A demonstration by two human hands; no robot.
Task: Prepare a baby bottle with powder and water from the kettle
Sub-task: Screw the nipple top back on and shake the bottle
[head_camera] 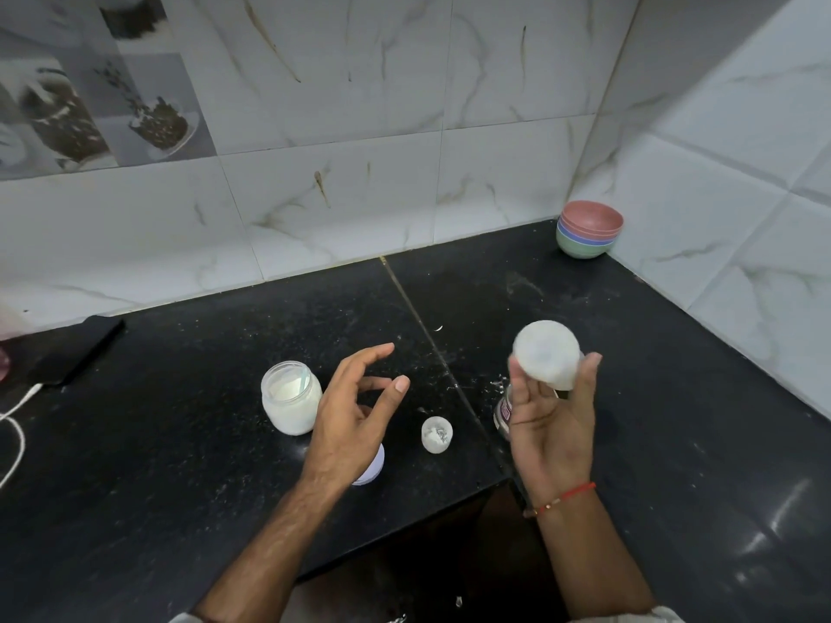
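Currently, right hand (551, 424) gripping tilted bottle (546, 357), base toward camera

No text can be read anywhere in the view. The only sign of print is a small pinkish label on the clear container (503, 413) behind the right hand (553, 424) (its marks are too blurred to make out).

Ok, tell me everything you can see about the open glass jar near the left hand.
The glass jar is short, round and clear, lid off, standing upright on the black counter. White powder coats its walls and fills most of it. It sits just left of the left hand, which is open and not touching it.
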